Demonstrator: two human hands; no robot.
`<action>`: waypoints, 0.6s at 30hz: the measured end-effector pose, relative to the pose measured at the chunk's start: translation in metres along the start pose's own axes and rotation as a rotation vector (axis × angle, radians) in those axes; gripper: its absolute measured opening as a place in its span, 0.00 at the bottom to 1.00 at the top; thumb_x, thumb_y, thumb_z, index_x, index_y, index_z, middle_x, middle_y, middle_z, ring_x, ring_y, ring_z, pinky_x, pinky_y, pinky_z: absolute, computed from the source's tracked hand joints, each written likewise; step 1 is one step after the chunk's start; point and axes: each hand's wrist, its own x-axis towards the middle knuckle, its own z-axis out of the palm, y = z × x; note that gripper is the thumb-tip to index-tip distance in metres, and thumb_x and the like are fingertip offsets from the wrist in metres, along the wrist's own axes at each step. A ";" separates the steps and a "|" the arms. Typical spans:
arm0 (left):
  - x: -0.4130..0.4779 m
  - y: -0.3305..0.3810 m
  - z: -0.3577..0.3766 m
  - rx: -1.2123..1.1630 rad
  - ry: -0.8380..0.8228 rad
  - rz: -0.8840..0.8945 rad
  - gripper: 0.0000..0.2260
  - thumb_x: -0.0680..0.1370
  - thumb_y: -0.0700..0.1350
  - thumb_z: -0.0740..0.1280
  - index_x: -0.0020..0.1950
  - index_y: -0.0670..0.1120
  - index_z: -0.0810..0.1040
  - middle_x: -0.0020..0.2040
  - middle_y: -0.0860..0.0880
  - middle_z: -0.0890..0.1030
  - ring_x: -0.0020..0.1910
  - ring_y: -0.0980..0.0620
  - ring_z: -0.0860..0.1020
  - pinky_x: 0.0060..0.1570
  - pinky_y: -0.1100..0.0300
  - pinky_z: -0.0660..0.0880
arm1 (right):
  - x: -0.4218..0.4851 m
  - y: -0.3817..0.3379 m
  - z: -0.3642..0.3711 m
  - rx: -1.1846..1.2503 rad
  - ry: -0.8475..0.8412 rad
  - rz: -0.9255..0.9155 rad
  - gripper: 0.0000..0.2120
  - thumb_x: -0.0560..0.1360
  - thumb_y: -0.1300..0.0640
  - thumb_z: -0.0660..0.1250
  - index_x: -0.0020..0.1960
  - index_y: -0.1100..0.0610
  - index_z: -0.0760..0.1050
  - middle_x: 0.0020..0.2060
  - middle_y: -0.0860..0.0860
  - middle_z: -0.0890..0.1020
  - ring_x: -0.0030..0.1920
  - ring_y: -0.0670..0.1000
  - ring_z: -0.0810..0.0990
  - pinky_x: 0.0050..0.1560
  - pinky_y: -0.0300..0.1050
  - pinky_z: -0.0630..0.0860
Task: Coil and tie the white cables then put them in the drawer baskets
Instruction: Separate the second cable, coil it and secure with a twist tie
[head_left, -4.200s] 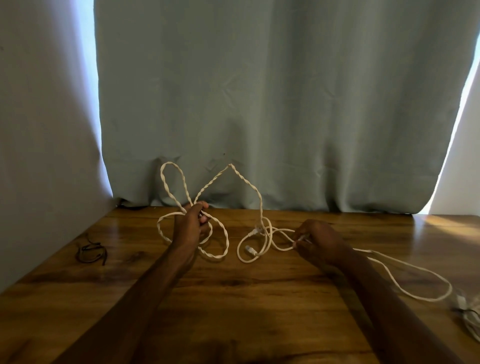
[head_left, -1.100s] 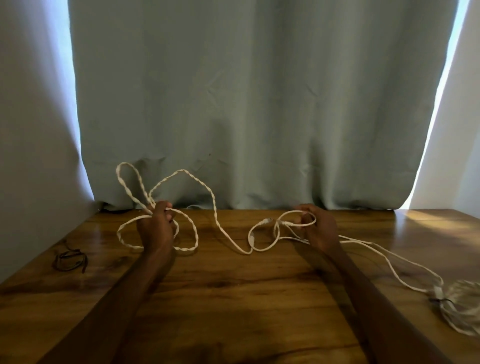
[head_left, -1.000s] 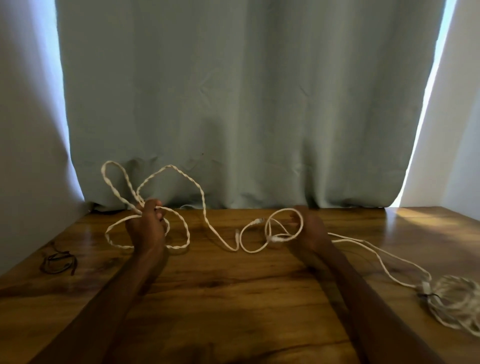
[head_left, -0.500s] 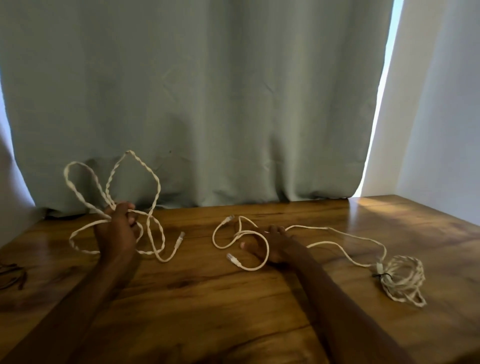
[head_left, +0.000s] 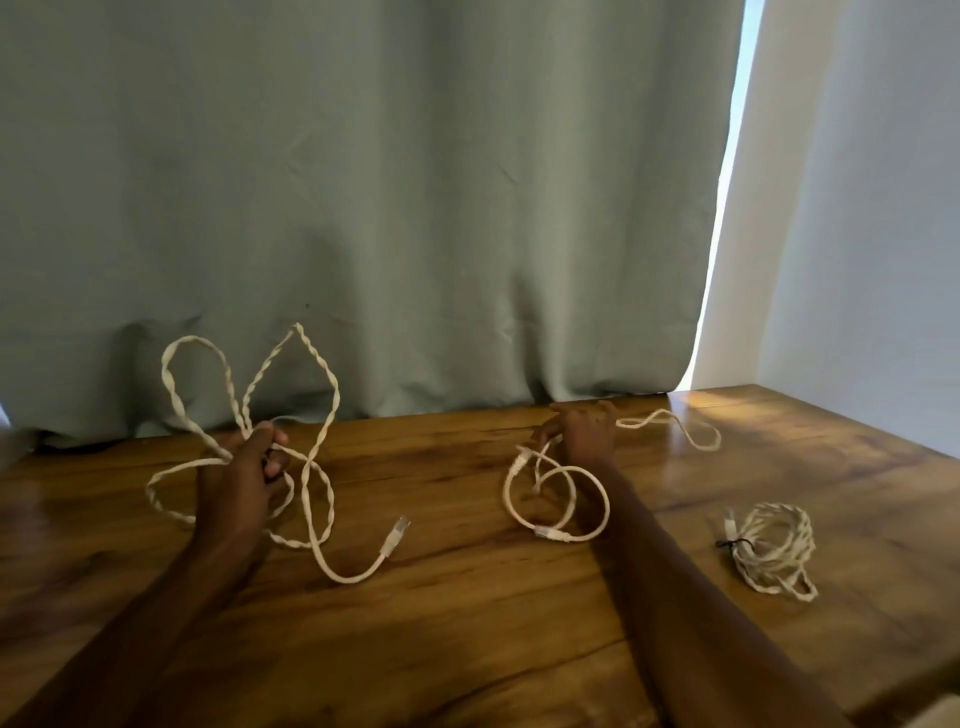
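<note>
My left hand (head_left: 248, 478) grips a twisted white cable (head_left: 311, 467) gathered in several loops, two standing up against the curtain. Its free end with a clear plug (head_left: 393, 535) lies on the wooden table (head_left: 467, 597). My right hand (head_left: 584, 431) reaches to the far part of the table and pinches a thinner white cable (head_left: 558, 499), which curls in loops in front of the hand and trails off to the right (head_left: 691, 434). A coiled white cable bundle (head_left: 774, 545) bound with a black tie lies at the right.
A grey-green curtain (head_left: 415, 208) hangs along the table's far edge. A white wall (head_left: 857, 234) stands at the right, with bright light in the gap beside the curtain. The table's right edge runs close behind the coiled bundle.
The view has swung right. The two cables have come apart: the twisted one's plug end now lies free by my left hand. My right hand moved farther back with the thin cable.
</note>
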 end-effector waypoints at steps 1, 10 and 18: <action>-0.001 0.001 0.000 -0.005 -0.002 -0.008 0.14 0.85 0.48 0.60 0.41 0.48 0.76 0.24 0.54 0.68 0.23 0.56 0.65 0.22 0.65 0.61 | 0.002 0.006 0.006 0.016 -0.010 -0.015 0.05 0.65 0.49 0.77 0.40 0.45 0.84 0.51 0.41 0.86 0.72 0.45 0.71 0.76 0.62 0.40; -0.005 -0.001 0.002 0.019 -0.032 -0.029 0.15 0.85 0.49 0.61 0.41 0.47 0.78 0.24 0.54 0.70 0.24 0.56 0.68 0.24 0.65 0.64 | -0.014 0.026 -0.034 0.412 0.238 -0.106 0.17 0.63 0.64 0.74 0.51 0.55 0.86 0.53 0.54 0.87 0.56 0.57 0.85 0.63 0.48 0.78; -0.007 -0.004 0.003 0.021 -0.161 -0.100 0.15 0.85 0.49 0.61 0.43 0.44 0.80 0.27 0.50 0.68 0.23 0.55 0.63 0.24 0.62 0.58 | -0.037 -0.057 -0.022 0.031 -0.422 -0.305 0.29 0.66 0.33 0.74 0.66 0.35 0.76 0.68 0.41 0.77 0.65 0.48 0.76 0.64 0.50 0.76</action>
